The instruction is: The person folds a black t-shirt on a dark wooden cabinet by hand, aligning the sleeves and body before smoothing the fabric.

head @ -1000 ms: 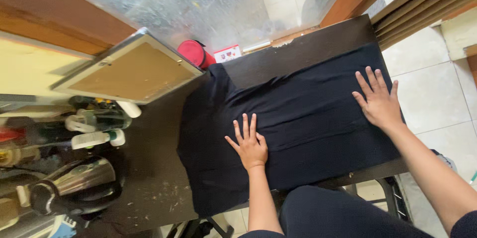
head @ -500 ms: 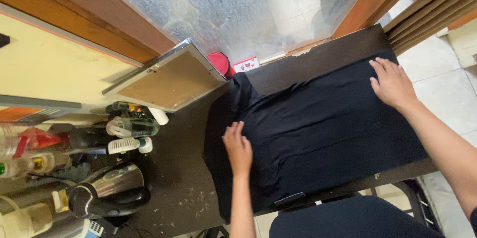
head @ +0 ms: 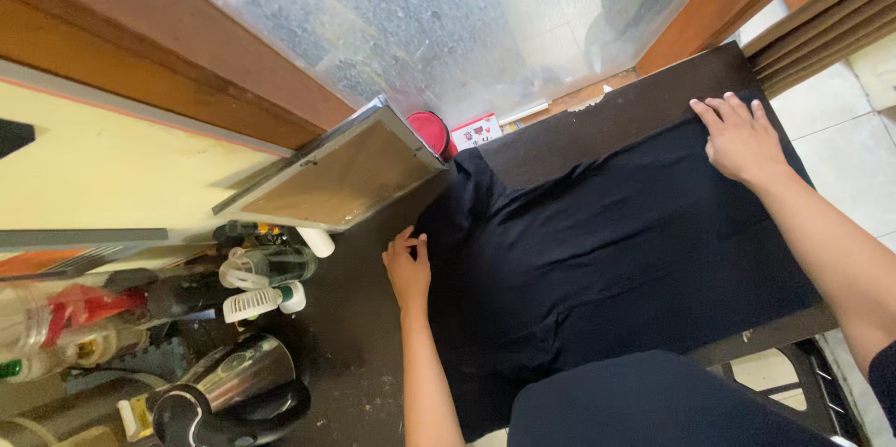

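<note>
A black cloth garment [head: 616, 260] lies spread flat on the dark brown wooden bench [head: 597, 125], covering most of its surface from the near edge almost to the far edge by the frosted window.

The left hand [head: 408, 270] rests at the garment's left edge, fingers curled and pinching a fold of the fabric there. The right hand [head: 742, 139] lies palm down near the far right corner of the bench, fingers extended and slightly spread, pressing flat on the garment; it grips nothing.

A round red lid [head: 429, 130] sits at the far edge of the bench, just beyond the garment's left corner. Beside it a flat framed board [head: 336, 172] leans out over the left end. Left of the bench stand a steel kettle [head: 229, 386] and several bottles [head: 266, 265].
</note>
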